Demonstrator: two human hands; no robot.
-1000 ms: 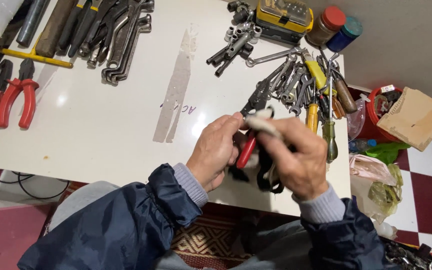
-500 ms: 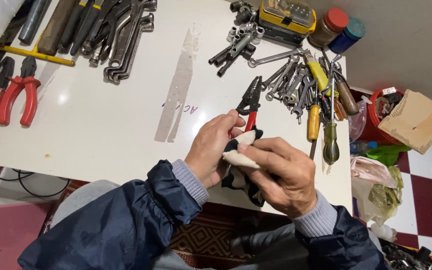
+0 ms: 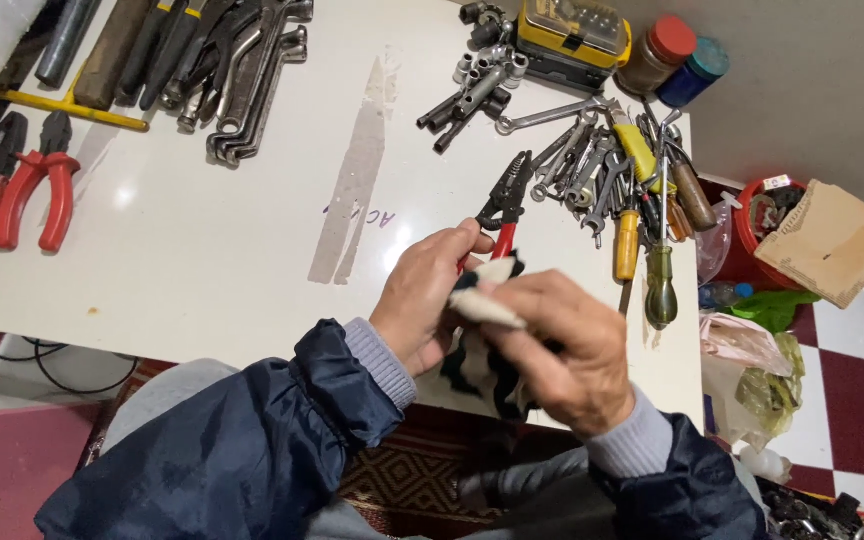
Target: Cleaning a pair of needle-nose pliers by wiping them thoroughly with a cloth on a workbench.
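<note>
White worktop (image 3: pixel 202 250), near edge — left hand (image 3: pixel 422 300) gripping red-handled black pliers (image 3: pixel 500 205), right hand (image 3: pixel 562 345) clutching black-and-white cloth (image 3: pixel 477 355); far-corner yellow clear-lidded case (image 3: pixel 570 35) holding bits.

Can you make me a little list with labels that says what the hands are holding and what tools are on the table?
left hand: holds the red-handled pliers, black head pointing away
right hand: presses a black-and-white cloth against the pliers' handles
table: white, with a strip of worn tape
right of the hands: pile of wrenches and screwdrivers
far edge: sockets, yellow bit case, two jars
left edge: red pliers, big wrenches
</note>
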